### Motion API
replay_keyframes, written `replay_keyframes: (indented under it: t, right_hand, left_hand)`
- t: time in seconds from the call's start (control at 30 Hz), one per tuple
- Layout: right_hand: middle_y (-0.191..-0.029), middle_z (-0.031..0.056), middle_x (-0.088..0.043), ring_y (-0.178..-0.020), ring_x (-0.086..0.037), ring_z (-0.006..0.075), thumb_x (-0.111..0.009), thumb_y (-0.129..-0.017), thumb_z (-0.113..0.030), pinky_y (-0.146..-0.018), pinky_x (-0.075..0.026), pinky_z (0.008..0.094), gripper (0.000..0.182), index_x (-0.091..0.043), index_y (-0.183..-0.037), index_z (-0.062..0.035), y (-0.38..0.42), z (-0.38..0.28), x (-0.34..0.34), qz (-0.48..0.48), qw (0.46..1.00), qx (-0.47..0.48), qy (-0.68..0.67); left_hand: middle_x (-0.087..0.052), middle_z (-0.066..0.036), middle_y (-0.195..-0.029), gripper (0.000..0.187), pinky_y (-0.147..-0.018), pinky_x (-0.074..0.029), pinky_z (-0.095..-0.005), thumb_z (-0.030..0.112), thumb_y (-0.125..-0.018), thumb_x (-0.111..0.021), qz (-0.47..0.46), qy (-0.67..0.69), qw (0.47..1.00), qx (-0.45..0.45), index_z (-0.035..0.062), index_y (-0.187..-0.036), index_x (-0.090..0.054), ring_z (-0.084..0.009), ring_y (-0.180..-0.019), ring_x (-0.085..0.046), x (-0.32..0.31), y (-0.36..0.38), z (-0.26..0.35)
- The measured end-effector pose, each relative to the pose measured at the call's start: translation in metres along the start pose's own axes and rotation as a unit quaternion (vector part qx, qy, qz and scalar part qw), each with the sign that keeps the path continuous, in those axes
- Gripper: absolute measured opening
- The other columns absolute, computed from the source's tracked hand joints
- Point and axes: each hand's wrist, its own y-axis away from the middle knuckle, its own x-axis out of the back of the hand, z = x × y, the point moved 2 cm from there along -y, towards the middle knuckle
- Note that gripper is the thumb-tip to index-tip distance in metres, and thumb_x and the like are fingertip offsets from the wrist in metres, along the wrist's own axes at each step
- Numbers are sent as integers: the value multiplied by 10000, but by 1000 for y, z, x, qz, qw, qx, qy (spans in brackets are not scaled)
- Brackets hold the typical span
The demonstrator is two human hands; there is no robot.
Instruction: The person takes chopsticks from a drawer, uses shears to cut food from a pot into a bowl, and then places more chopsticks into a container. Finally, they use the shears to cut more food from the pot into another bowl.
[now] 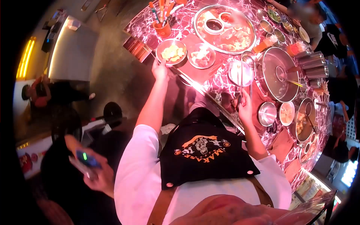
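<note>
My left hand (160,70) is closed on the near rim of a bowl of pale yellow food pieces (173,53), held at the table's edge. A second bowl of pinkish food (201,56) sits right beside it. In my right hand (245,106), fingers wrapped round the dark handle, is a pair of slim metal tongs (242,73). Their tips point away from me and overlap a white round bowl (234,71) in this view. A steel bowl (267,114) stands to the right of this hand.
A large round platter (249,41) with food and sauce bowls lies farther back. A wide metal pot (268,80) stands at the right, near stacked steel cups (313,60). An orange utensil cup (162,29) is at the far left corner. Another person's hand (99,180) holds a phone at lower left.
</note>
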Motion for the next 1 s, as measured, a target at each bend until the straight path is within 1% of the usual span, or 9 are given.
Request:
replay_keyframes:
  t: [0.07,0.13,0.27,0.4,0.57,0.67,0.73,0.93,1.0]
  right_hand:
    - [-821,-28,-553,-718,-536,46,-659,-871,28,-618,-426,198,593,-407,-1401,-60,-31,-19,-22,17,1000,-13,20]
    - [-897,-6,-581,-811,-560,62,-645,-873,42,-705,-451,206,569,-423,-1387,-56,-68,-36,-44,17,999,-21,22]
    - [-1061,109,-652,-986,-632,195,-615,-807,-14,-880,-480,299,529,-498,-1319,-74,-169,-49,-69,24,967,98,235]
    - [-1049,170,-678,-1010,-649,337,-636,-796,-268,-872,-501,408,501,-532,-1275,-158,-284,-68,-91,3,919,-3,394]
    - [-1127,172,-664,-1042,-640,347,-613,-799,-274,-903,-499,464,519,-540,-1303,-172,-392,-128,-129,0,741,-22,671]
    - [-1099,199,-667,-1045,-642,355,-584,-786,-223,-908,-499,459,492,-563,-1270,-137,-449,-122,-136,-51,735,-98,669]
    - [-1059,206,-677,-1031,-651,356,-575,-786,-212,-879,-512,454,383,-625,-1142,-79,-471,-109,-133,-36,766,-94,635]
    - [-1047,217,-688,-972,-666,361,-563,-822,-278,-820,-509,419,349,-736,-909,12,-515,-101,-133,-98,821,-326,458]
    - [-1064,239,-674,-996,-652,387,-562,-819,-279,-848,-504,413,375,-717,-950,37,-533,-87,-129,-157,763,-199,594]
  left_hand:
    - [-634,-25,-769,333,-366,-296,-214,95,-940,-599,-10,19,1000,20,22,-1262,-556,-53,-437,-465,-28,-20,-1]
    - [-659,-83,-927,255,-509,-527,-307,13,-938,-554,-84,-4,996,28,-6,-1192,-570,-183,-589,-623,-36,-55,-22]
    - [-666,-118,-953,275,-733,-465,-280,150,-962,-546,-95,-246,964,-29,-17,-1169,-614,-127,-837,-615,-26,-94,-53]
    - [-618,-40,-691,271,-625,-466,-289,214,-1008,-488,-123,-310,943,16,12,-1183,-534,-123,-624,-585,-7,-76,-19]
    - [-591,-92,-764,217,-654,-483,-323,145,-1004,-467,-244,-412,873,-91,8,-1159,-533,-168,-702,-603,9,-66,47]
    - [-607,-133,-866,240,-702,-483,-328,101,-983,-485,-337,-387,819,-257,7,-1181,-582,-189,-782,-614,-24,-91,73]
    - [-632,-190,-992,271,-795,-485,-348,59,-941,-512,-401,-405,807,-155,0,-1182,-621,-321,-912,-639,-51,-114,77]
    - [-670,-219,-1018,280,-809,-505,-363,130,-937,-512,-458,-359,812,-48,15,-1161,-635,-327,-955,-660,-148,-174,40]
    - [-673,-212,-1050,290,-835,-510,-385,170,-931,-510,-436,-390,811,-19,43,-1151,-650,-341,-989,-658,-183,-190,20]
